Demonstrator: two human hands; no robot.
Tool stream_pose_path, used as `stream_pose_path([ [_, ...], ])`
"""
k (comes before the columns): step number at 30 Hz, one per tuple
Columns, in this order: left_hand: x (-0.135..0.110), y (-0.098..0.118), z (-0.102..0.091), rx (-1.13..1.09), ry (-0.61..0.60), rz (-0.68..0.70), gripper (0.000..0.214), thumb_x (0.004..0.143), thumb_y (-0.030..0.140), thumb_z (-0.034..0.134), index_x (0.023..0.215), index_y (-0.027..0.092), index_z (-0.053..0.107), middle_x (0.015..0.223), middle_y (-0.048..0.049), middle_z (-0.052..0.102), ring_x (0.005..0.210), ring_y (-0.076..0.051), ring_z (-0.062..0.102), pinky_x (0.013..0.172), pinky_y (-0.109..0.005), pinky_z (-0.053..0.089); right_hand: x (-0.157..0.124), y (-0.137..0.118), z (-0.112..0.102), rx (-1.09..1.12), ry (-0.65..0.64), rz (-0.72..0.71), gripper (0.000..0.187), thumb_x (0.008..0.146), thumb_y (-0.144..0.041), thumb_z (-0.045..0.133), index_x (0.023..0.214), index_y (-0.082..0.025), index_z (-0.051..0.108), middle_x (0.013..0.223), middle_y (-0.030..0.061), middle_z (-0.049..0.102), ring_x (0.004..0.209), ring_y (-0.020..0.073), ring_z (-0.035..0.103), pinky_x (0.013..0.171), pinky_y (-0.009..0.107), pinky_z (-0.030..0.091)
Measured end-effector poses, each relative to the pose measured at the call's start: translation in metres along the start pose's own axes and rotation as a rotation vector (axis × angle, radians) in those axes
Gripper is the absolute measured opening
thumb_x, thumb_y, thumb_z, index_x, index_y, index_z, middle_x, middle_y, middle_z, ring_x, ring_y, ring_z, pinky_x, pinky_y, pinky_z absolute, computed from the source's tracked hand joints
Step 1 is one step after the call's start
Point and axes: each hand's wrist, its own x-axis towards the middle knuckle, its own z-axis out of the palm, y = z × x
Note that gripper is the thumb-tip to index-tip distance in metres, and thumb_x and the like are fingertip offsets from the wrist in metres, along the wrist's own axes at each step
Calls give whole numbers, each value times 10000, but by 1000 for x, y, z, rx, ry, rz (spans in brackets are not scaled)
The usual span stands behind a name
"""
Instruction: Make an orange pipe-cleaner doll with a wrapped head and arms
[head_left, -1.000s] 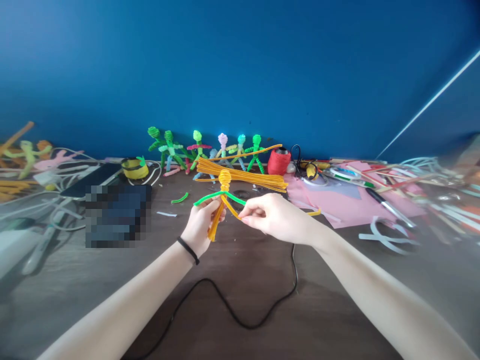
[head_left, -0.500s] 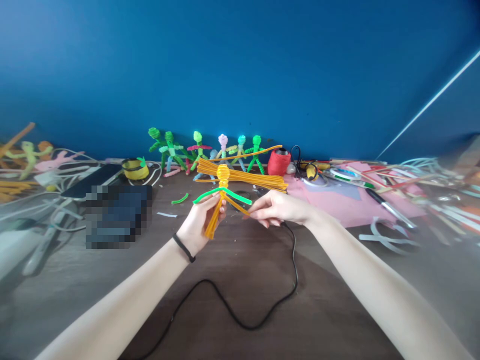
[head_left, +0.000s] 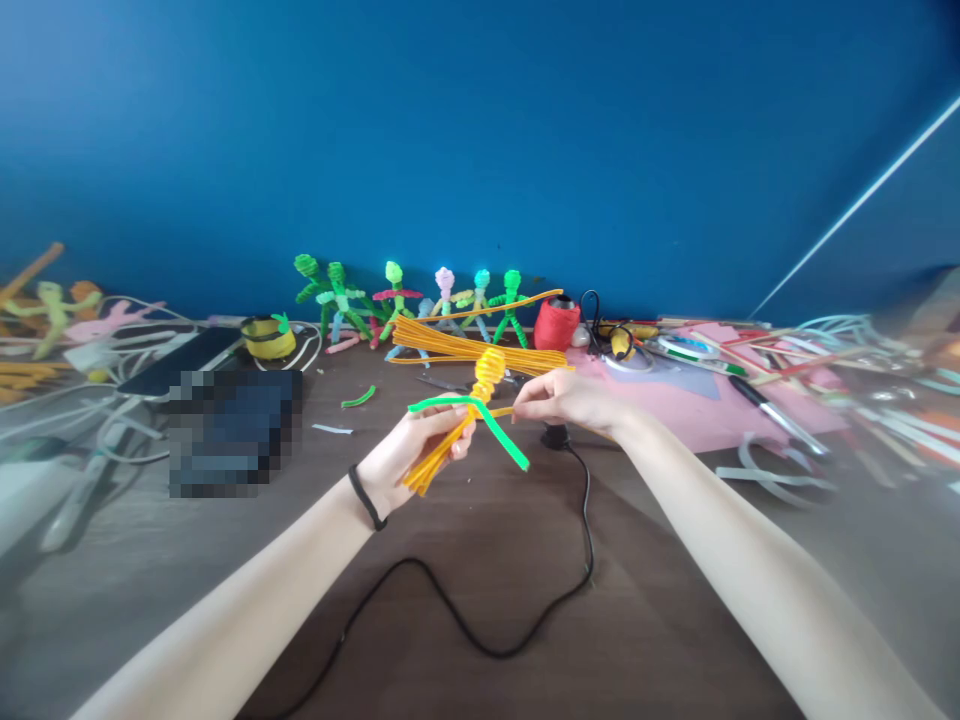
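Observation:
My left hand (head_left: 409, 455) is closed round the orange legs of a pipe-cleaner figure (head_left: 480, 385) with a coiled orange head and a green strand across it as arms. The figure leans to the right above the brown table (head_left: 480, 560). My right hand (head_left: 566, 398) pinches a loose orange strand that runs from the figure's middle out to the right. A black band sits on my left wrist.
A row of finished pipe-cleaner figures (head_left: 405, 300) stands against the blue wall. In front lies a bundle of orange pipe cleaners (head_left: 450, 347), with a red thread spool (head_left: 557, 323) beside it. Pink paper (head_left: 675, 400) and tools lie right. A black cable (head_left: 465, 620) crosses the table.
The figure has tilted over to the right and shifted right. My right hand has moved up and right, still pinching the orange strand. The green arm now hangs lower on the right.

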Motion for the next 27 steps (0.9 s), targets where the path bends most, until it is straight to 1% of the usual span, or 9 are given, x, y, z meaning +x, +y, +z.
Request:
stream_pose_path([
  [4,-1,-5,-1,115,-100,-31,107,730,162,558,629,131,537,538,13,504,456,-43,448,440,-156,340,3,4,0,-99,61,-62,252,665,-340,595,768,-120,663,633,-6,567,526,66,419,508,220,294],
  [6,-1,-7,-2,156,-128,-69,80,725,168,562,653,134,556,550,15,523,464,-45,462,454,-163,350,5,5,2,-108,69,-91,237,659,-311,592,773,-115,662,709,21,616,595,95,490,559,232,342],
  [8,-1,-9,-2,212,-159,-129,65,705,167,575,651,131,567,548,10,542,471,-55,480,451,-171,354,5,4,5,-120,66,-111,222,664,-289,583,772,-111,661,736,37,635,631,117,525,582,239,368],
  [12,-4,-9,3,357,-197,-296,42,639,158,612,637,131,580,515,0,579,464,-90,517,436,-198,377,0,-7,14,-235,52,-171,220,687,-327,590,759,-131,660,703,30,631,642,124,531,579,236,369],
  [16,-5,-11,9,482,-194,-393,46,604,165,619,603,126,595,486,2,590,419,-94,509,430,-217,392,-10,-24,24,-421,146,-243,158,709,-311,596,706,-162,648,688,8,624,614,108,513,552,231,334],
  [19,-4,-16,10,567,-203,-421,71,612,185,600,581,121,605,492,-1,595,425,-99,518,443,-225,411,-16,-37,31,-555,185,-304,141,734,-285,587,680,-169,646,706,10,618,639,109,512,552,233,308],
  [22,-4,-21,10,639,-222,-428,82,616,198,585,572,130,597,506,3,596,450,-106,528,453,-225,417,-21,-47,37,-682,166,-369,127,753,-244,574,673,-172,642,705,2,609,664,109,514,555,234,293],
  [25,-5,-26,14,690,-148,-404,54,591,155,571,541,136,565,501,14,583,475,-102,527,467,-214,410,-25,-53,43,-815,143,-467,146,781,-232,545,688,-167,636,708,5,597,704,119,510,557,238,285],
  [27,-6,-29,17,689,-117,-350,59,580,117,539,527,139,552,496,23,568,484,-102,525,472,-212,406,-27,-56,47,-890,119,-514,152,795,-226,529,705,-160,633,712,13,587,708,123,501,551,243,276],
])
